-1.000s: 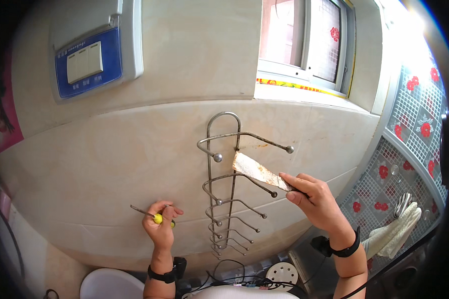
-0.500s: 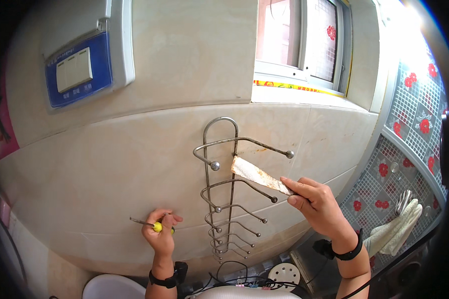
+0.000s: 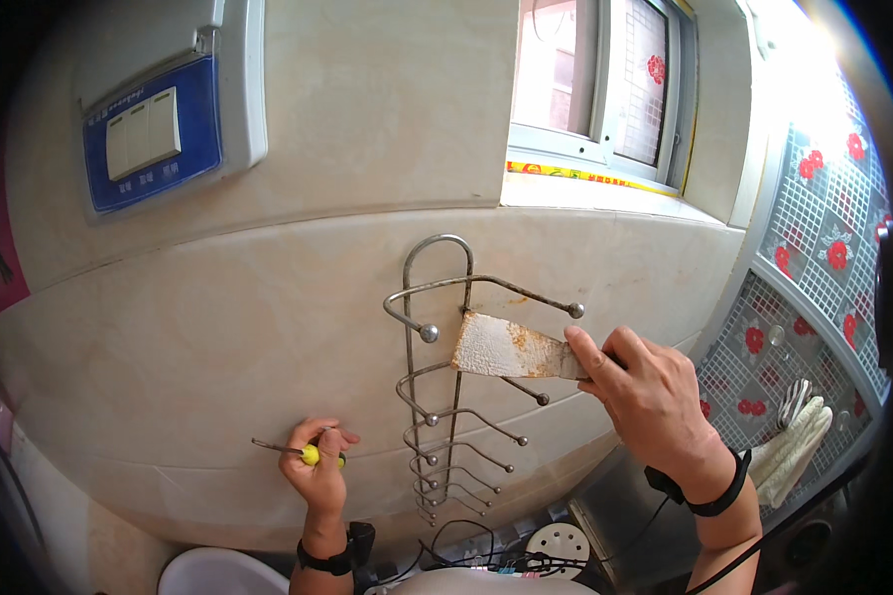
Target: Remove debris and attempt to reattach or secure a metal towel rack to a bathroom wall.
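My right hand [image 3: 655, 402] grips a putty knife whose wide blade [image 3: 514, 345] is coated white with rusty brown stains. The blade's front edge reaches the upright rod of a metal wall rack [image 3: 442, 282], just under its top pair of arms; whether it touches the rod I cannot tell. The rack is dull wire with rust spots, and its ball-ended arms run down the wall. Lower left of it, my left hand [image 3: 319, 466] is closed round a screwdriver [image 3: 313, 455] with a yellow and dark handle, its shaft pointing left.
A white switch panel [image 3: 144, 137] on a blue plate is at upper left. The sliding window [image 3: 605, 94] has a sill at upper right. Gloves [image 3: 802, 446] hang by the flower-patterned panels on the right. Below are a white basin [image 3: 223, 573], dark cables and a perforated white disc [image 3: 558, 548].
The putty knife has turned so its broad face shows, and my right hand has rolled over with it, slightly right. My left hand has barely moved.
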A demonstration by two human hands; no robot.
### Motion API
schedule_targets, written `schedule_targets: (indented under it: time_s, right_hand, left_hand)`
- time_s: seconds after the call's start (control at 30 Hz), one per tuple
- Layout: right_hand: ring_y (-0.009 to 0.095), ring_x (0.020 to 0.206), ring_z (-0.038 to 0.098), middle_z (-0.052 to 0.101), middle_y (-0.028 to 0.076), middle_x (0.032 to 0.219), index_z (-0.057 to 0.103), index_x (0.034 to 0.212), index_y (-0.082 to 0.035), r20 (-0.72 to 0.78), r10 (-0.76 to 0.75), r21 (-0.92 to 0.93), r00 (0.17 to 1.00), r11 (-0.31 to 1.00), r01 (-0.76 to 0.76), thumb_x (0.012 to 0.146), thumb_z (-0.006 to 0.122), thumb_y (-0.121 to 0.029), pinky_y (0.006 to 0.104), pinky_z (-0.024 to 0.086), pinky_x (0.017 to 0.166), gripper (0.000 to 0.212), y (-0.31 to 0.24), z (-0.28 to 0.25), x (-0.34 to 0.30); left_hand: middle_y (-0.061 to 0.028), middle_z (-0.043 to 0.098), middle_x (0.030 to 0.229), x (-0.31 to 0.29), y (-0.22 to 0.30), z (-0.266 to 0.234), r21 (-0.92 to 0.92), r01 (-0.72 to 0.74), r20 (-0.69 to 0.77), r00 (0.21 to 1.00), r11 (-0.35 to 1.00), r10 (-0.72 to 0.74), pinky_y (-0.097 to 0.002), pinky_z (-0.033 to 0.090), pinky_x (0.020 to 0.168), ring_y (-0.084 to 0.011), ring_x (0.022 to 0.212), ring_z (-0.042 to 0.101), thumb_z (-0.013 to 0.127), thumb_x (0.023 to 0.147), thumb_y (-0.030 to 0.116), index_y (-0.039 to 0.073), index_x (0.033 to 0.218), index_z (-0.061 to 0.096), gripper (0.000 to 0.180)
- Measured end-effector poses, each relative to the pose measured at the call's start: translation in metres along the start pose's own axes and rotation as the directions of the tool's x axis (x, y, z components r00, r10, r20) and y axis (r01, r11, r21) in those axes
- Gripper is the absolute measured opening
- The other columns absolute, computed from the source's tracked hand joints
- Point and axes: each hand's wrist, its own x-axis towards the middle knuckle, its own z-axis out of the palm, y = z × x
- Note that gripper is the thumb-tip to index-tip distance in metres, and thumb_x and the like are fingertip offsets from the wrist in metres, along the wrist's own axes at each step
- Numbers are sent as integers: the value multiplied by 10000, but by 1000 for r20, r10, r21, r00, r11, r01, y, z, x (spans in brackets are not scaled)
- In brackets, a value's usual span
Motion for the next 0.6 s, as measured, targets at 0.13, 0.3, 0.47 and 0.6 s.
schedule_targets:
  time_s: [0.13,0.3,0.47,0.6]
  right_hand:
    - [190,552,486,455,47,696,481,1128,-85,60,30,89,998,995,-35,772,559,-191,295,394,455,379,3,1,1]
    - [265,625,518,504,86,725,490,1120,-67,182,121,429,976,883,-189,807,524,-180,320,425,528,335,-1,3,-5]
    - [279,593,512,504,96,710,489,1121,-66,215,132,606,968,759,-238,816,511,-173,351,416,530,323,4,14,-6]
    - [248,600,509,485,82,697,488,1123,-78,153,128,479,980,858,-187,809,518,-173,343,409,515,330,3,10,-6]
  left_hand:
    - [-46,505,596,0,-1,-3,-20,-17,13,1000,1000,17,-220,407,509,-135,546,540,551,807,102,-17,827,536,122]
    - [-45,512,603,-1,0,-3,-16,-2,25,1000,1000,2,-222,414,518,-136,545,543,561,806,114,-15,832,536,134]
    - [-46,504,578,-1,-2,-2,-19,20,26,999,1000,-19,-227,410,521,-132,544,526,575,807,183,-10,825,530,198]
    - [-39,491,568,-2,5,-1,-12,17,17,1000,1000,-17,-230,411,520,-130,536,520,570,811,184,-14,824,527,203]
